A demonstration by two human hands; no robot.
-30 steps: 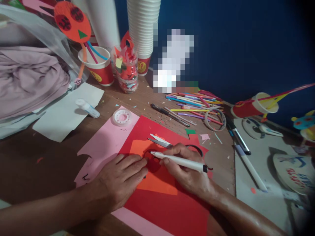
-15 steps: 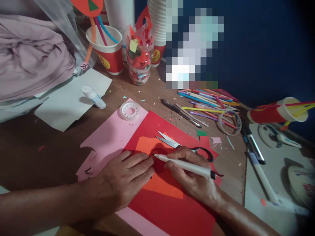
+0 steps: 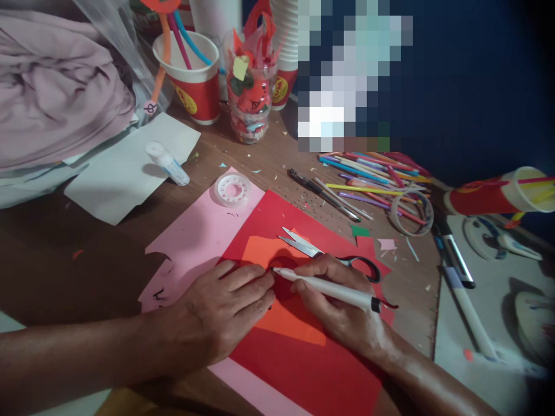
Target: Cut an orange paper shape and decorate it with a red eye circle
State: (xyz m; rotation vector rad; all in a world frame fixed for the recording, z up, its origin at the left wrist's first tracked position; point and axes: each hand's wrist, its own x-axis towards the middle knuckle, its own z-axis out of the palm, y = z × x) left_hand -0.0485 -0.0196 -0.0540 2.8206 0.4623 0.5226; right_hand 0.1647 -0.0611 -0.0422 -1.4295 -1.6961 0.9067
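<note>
1. White marker (image 3: 336, 290): it's over the orange paper (image 3: 288, 323), black tip down right by the left fingertips. Can't tell if the tip is actually touching.
2. Right hand (image 3: 347, 315) has the marker pinched like a pen, between thumb and fingers.
3. Left hand (image 3: 232, 306) isn't gripping anything that I can see, just laid flat with fingers stretched out over the orange paper's left side.
4. There's a dark red round shape (image 3: 286, 289) on the orange paper between the hands, partly hidden.
5. Under that is a bigger red sheet (image 3: 299, 375), with a pink sheet (image 3: 186, 228) poking out below it. The scissors (image 3: 303, 245) lie just past the marker, blades a bit apart, and a clear tape spool (image 3: 220, 188) sits on the pink.
6. Further out on the wooden surface (image 3: 99, 289): a black pen (image 3: 321, 192), a pile of colorful sticks (image 3: 368, 182), and a glue stick (image 3: 167, 163) on white paper (image 3: 117, 193).
7. Way at the back, a clear container (image 3: 249, 118) full of red and orange scraps stands next to a red-and-white paper cup (image 3: 193, 92). Another cup (image 3: 481, 196) is tipped over at far right.
</note>
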